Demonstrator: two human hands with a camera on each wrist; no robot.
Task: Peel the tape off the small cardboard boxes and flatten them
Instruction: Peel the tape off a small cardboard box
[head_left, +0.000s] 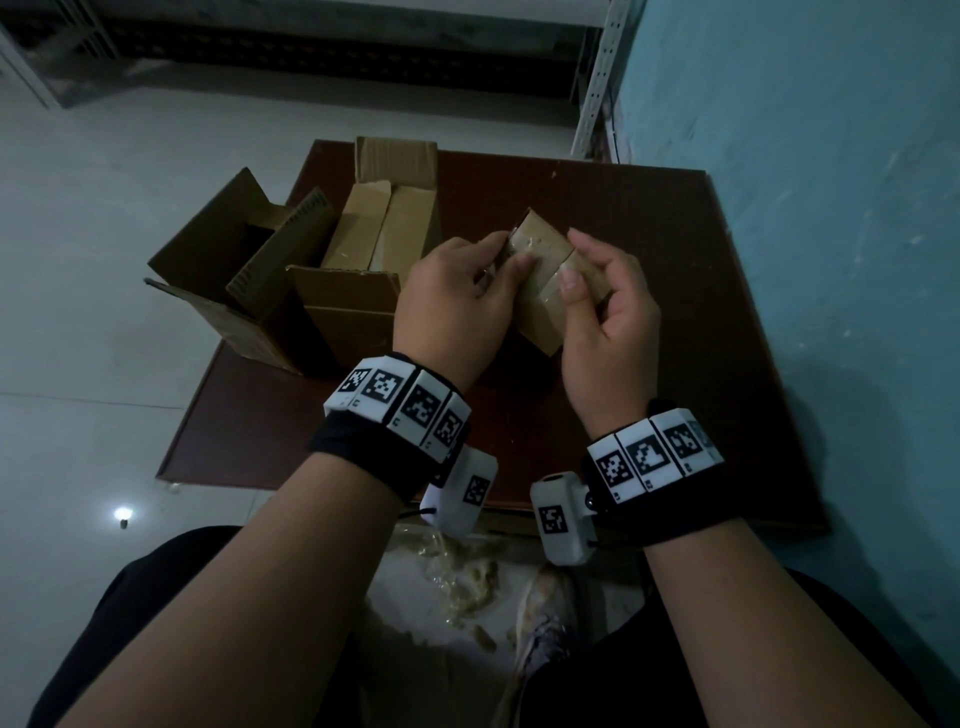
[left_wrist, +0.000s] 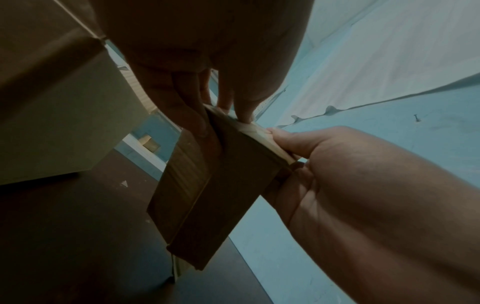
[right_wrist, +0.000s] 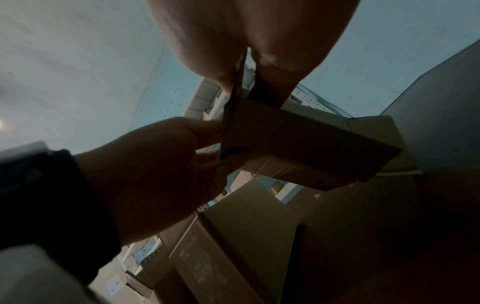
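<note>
Cardboard fills most of the left side of the dark reddish-brown table (head_left: 649, 322), and much of it is hard to read in the dim light. Two larger open boxes stand there, touching. The leftmost open box (head_left: 218, 291) overhangs the table's left edge; its inside is in shadow, and only a ribbed corrugated flap shows. The second open box (head_left: 358, 291), just right of it, holds flat pale brown slabs standing on edge; how many, I cannot tell.

Right of these, above the table's middle, both hands meet on one small cardboard box (head_left: 550, 280), held clear of the surface. It is a plain brown rectangular block, its upper face covered in glossy, wrinkled clear tape (head_left: 535, 249). The left hand (head_left: 457, 296) pinches the box's left edge, thumb on top at the tape and fingers curled below. The right hand (head_left: 608, 312) grips the right end, thumb pressed on the taped face and fingers wrapped behind. The left wrist view shows the box's dark underside (left_wrist: 215, 195) with a seam running along its length; the far end is lost in shadow. Each wrist carries a black band with white marker blocks.

Low in the head view, between the person's knees, a heap of crumpled translucent scraps (head_left: 462, 577) lies on the pale floor, partly hidden by the wrist cameras.
</note>
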